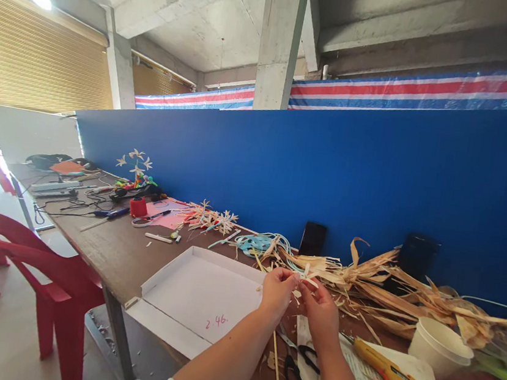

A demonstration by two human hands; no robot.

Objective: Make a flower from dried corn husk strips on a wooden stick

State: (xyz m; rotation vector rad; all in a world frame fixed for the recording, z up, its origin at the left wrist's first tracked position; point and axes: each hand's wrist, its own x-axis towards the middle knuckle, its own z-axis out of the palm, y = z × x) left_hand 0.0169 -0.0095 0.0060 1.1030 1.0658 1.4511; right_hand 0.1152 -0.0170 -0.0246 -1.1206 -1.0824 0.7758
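My left hand [278, 293] and my right hand [320, 312] meet over the table, fingertips pinched on a small pale husk piece [306, 273] with narrow petal-like strips. Its lower part is hidden by my fingers. Just behind my hands lies a long heap of dried corn husks [363, 276]. A white shallow box lid [194, 294] marked "2.46." sits to the left of my left hand. Scissors with black handles [294, 377] and a thin stick [276, 371] lie between my forearms. A yellow hot glue gun [391, 372] rests on printed paper to the right.
A white paper cup [440, 348] stands at the right. Light-blue ribbon [265, 244], husk flowers [213, 217] and a dark phone [313, 239] are along the blue partition [330, 168]. A red tape roll [138, 207] and cables occupy the far left; a red chair [56, 289] stands beside the table.
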